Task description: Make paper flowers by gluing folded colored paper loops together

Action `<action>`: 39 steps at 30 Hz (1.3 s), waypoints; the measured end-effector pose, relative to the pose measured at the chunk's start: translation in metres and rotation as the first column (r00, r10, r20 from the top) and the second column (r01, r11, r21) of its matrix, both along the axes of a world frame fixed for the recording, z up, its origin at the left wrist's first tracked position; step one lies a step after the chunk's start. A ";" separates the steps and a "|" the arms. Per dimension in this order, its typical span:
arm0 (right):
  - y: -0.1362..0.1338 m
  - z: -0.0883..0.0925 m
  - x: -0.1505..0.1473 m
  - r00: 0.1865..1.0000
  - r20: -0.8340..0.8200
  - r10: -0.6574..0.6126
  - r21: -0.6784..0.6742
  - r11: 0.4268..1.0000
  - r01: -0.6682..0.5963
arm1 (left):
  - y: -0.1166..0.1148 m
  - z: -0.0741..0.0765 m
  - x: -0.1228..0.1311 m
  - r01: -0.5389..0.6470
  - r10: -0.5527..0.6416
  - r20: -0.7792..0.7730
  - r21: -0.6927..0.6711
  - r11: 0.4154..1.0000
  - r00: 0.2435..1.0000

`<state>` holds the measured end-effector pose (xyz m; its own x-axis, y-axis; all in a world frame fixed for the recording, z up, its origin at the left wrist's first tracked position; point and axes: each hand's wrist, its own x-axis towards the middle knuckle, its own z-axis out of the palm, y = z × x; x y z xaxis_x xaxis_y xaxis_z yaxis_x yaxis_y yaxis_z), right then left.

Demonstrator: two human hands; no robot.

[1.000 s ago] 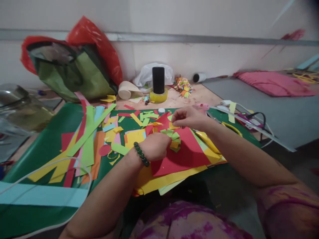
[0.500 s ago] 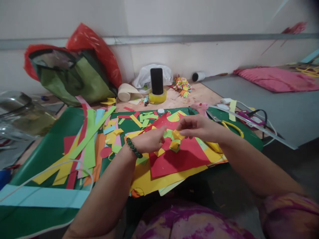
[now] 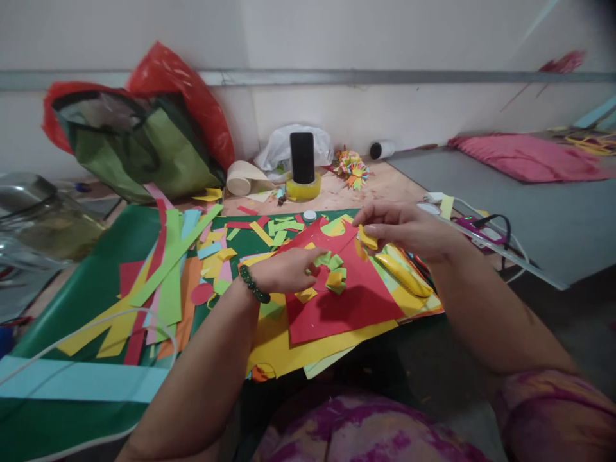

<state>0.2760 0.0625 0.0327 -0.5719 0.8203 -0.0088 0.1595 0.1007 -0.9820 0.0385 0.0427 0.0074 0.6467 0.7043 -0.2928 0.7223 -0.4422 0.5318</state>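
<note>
My right hand (image 3: 409, 230) pinches a folded yellow paper piece (image 3: 368, 239) between thumb and fingers, raised over the right part of a red paper sheet (image 3: 346, 317). On that sheet lies a cluster of small folded green paper pieces (image 3: 335, 262), with a folded yellow-and-green piece (image 3: 335, 280) on its near side. My left hand (image 3: 291, 271), a dark bead bracelet on its wrist, rests at the cluster's left side. Its index finger and thumb are apart, the fingertips close to the green pieces; I cannot tell whether they touch them. Another yellow piece (image 3: 306, 294) lies below that hand.
Long paper strips (image 3: 171, 276) and small cut scraps (image 3: 283, 226) cover the green mat (image 3: 120, 247). A phone (image 3: 302, 157) stands on a yellow tape roll (image 3: 304, 187) at the back. A yellow pouch-like item (image 3: 403, 274) lies right of the red sheet. At left stands a glass jug (image 3: 62, 224).
My right hand has moved right and up, away from the cluster, with the yellow piece in its fingers. It now covers the scissors and pink tool. My left hand has barely moved.
</note>
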 end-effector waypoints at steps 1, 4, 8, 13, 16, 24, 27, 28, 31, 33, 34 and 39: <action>0.003 -0.003 -0.005 1.000 0.000 0.015 -0.014 1.000 -0.015 | 0.001 0.002 -0.002 -0.004 0.004 0.030 -0.001 1.000 1.000; 0.009 -0.011 -0.021 0.999 -0.010 0.049 -0.019 0.999 -0.050 | 0.004 0.007 -0.011 -0.107 0.107 0.206 -0.012 0.994 0.973; 0.013 -0.015 -0.043 0.994 -0.018 0.111 0.038 0.993 -0.110 | 0.004 0.009 -0.015 -0.260 0.219 0.545 -0.002 0.966 0.809; 0.015 -0.013 -0.055 0.999 -0.031 0.038 0.151 0.988 -0.033 | 0.008 0.004 -0.013 -0.165 0.215 0.674 -0.139 0.977 0.706; 0.018 -0.011 -0.044 0.987 -0.102 -0.128 0.176 0.974 0.145 | 0.014 0.005 -0.028 -0.295 0.288 0.617 -0.093 0.951 0.733; 0.009 -0.010 0.021 0.939 0.000 -0.343 0.172 0.925 0.337 | 0.020 0.006 -0.058 -0.641 0.799 -0.159 0.516 0.568 0.581; 0.004 -0.015 0.022 0.937 0.053 -0.344 0.194 0.924 0.328 | 0.014 0.010 -0.048 -0.578 0.778 -0.224 0.556 0.597 0.587; 0.004 -0.017 0.017 0.944 0.081 -0.320 0.188 0.935 0.301 | 0.011 0.012 -0.043 -0.557 0.765 -0.181 0.585 0.589 0.618; 0.005 -0.030 -0.005 0.960 0.173 -0.219 0.111 0.973 0.202 | 0.002 0.017 -0.026 -0.391 0.502 -0.079 0.528 0.754 0.861; 0.008 -0.039 -0.020 0.956 0.235 -0.176 0.092 0.983 0.158 | -0.002 0.016 -0.016 -0.118 0.145 -0.068 0.305 0.945 0.987; 0.010 -0.043 -0.026 0.948 0.276 -0.159 0.111 0.985 0.132 | -0.003 0.014 -0.012 0.010 0.003 -0.066 0.193 0.981 0.998; 0.018 -0.049 -0.042 0.847 0.522 -0.097 0.226 0.974 -0.027 | -0.002 0.002 0.000 0.092 -0.082 -0.182 0.045 0.995 0.980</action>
<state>0.2338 0.0806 -0.0164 -0.5024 0.8562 -0.1203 0.6532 0.2847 -0.7016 0.0387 0.0405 0.0092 0.6467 0.6651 -0.3734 0.7612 -0.5317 0.3713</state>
